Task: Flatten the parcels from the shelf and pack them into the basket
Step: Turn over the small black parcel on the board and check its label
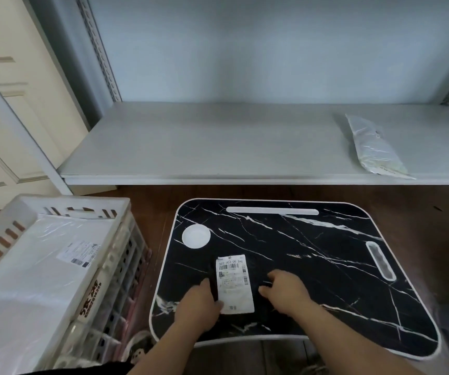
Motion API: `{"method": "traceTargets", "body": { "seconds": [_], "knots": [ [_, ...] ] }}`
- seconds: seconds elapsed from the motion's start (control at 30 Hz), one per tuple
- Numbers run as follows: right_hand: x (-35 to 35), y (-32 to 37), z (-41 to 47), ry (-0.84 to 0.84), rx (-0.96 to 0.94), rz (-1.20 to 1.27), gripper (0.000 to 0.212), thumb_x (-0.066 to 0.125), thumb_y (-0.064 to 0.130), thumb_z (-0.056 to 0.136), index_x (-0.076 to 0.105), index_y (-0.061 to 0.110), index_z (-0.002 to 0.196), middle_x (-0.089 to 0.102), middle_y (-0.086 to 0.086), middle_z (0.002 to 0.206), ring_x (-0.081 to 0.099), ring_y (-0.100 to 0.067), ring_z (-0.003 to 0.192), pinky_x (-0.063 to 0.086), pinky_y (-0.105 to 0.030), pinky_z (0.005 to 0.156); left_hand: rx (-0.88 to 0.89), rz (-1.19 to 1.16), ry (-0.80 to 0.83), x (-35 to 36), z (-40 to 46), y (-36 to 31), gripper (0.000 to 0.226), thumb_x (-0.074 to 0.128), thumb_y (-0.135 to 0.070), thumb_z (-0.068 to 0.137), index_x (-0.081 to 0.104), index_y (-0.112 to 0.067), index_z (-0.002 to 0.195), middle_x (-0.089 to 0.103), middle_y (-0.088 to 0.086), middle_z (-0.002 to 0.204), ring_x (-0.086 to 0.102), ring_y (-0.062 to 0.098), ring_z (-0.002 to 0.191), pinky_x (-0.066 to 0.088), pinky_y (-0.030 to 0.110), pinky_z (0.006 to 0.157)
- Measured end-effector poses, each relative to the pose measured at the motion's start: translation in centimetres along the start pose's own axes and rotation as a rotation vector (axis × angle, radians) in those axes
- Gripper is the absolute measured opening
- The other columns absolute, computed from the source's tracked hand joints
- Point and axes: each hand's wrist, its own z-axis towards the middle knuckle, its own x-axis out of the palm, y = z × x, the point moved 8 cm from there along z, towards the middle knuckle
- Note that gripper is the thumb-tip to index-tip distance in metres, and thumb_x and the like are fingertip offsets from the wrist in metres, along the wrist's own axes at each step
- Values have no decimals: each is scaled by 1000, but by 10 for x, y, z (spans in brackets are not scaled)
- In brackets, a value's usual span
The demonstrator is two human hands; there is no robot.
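I judge I'm well along but not finished. The basket [115, 212] at my left already has white parcels [42, 266] lying flat in it, the top one with its label facing up. One pale parcel [375, 147] is on the shelf [204, 147], far to the right near the front edge, and it looks lumpy, so it needs fetching and flattening. The rest of the shelf that I can see is bare.

The parcel I'm working on now is a black one [258, 288] lying on the dark marbled surface [326, 266] in front of me (it is so close in colour that I can hardly make out its edges; the white label [234, 282] on it is what gives it away). My left hand [199, 307] rests on its left side, fingers loosely curled, fingertips touching the label's left edge. My right hand [285, 290] lies palm down to the right of the label, fingers bent and spread a little, pressing rather than gripping. Neither hand is closed around anything.
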Motion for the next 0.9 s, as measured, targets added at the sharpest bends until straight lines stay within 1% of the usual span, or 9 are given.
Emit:
{"method": "traceTargets", "body": {
  "seconds": [0.13, 0.23, 0.3, 0.43, 0.57, 0.67, 0.77, 0.8, 0.9],
  "knots": [
    [14, 35, 4, 19, -409, -392, 91, 58, 52, 89, 8, 15, 155, 1, -1, 163, 0, -18, 149, 10, -41, 121, 138, 271, -76, -7, 13, -8, 98, 64, -50, 84, 2, -22, 154, 8, 6, 159, 13, 27, 146, 25, 42, 117],
    [35, 49, 10, 89, -601, -587, 100, 42, 67, 88, -13, 14, 152, -23, 1, 159, -25, -15, 144, -10, -44, 120, 394, 559, 24, 10, 22, -27, 86, 40, -55, 95, -13, -20, 152, -20, 1, 160, -26, 18, 143, -5, 44, 121],
    [50, 47, 19, 123, -639, -639, 104, 34, 74, 85, -19, 13, 150, -29, 1, 156, -32, -14, 141, -15, -43, 118, 456, 632, 77, 22, 27, -27, 77, 27, -55, 99, -18, -18, 150, -23, 1, 159, -34, 12, 133, -15, 43, 118],
    [66, 36, 37, 165, -653, -690, 115, 15, 83, 64, -30, 11, 141, -34, 0, 155, -38, -13, 136, -22, -42, 113, 441, 635, 147, 35, 40, -16, 84, 24, -63, 95, -23, -18, 147, -30, -3, 155, -33, 8, 136, -17, 44, 117],
    [67, 36, 43, 137, -665, -643, 113, 35, 80, 79, -27, 11, 144, -38, 1, 150, -39, -12, 136, -23, -42, 112, 438, 654, 197, 39, 51, -7, 88, 13, -75, 87, -34, -23, 139, -39, -7, 148, -36, 11, 137, -19, 51, 115],
    [62, 40, 45, 25, -726, -604, 112, 38, 81, 78, -18, 14, 149, -23, -5, 157, -30, -11, 141, -15, -46, 110, 454, 667, 205, 41, 53, -9, 94, -3, -82, 72, -37, -23, 137, -42, -6, 147, -41, 11, 134, -24, 51, 111],
    [66, 30, 50, 89, -606, -594, 121, 32, 88, 71, 0, 6, 153, 18, -11, 160, 5, -19, 147, 10, -49, 109, 455, 670, 201, 42, 55, -7, 94, -6, -82, 72, -37, -24, 138, -46, -6, 145, -45, 11, 131, -26, 52, 110],
    [67, 31, 50, 96, -627, -589, 120, 32, 87, 71, -7, 9, 153, 15, -11, 161, 2, -19, 148, 8, -49, 109, 456, 671, 201, 43, 56, -7, 95, -9, -81, 68, -37, -24, 138, -47, -6, 145, -46, 11, 130, -27, 52, 109],
    [69, 32, 47, 138, -678, -555, 115, 40, 79, 79, -50, 27, 129, -42, -1, 149, -43, -9, 134, -23, -44, 109, 451, 684, 193, 44, 58, -6, 95, -12, -79, 64, -37, -24, 138, -46, -4, 145, -46, 12, 131, -26, 53, 109]
  ]
}}
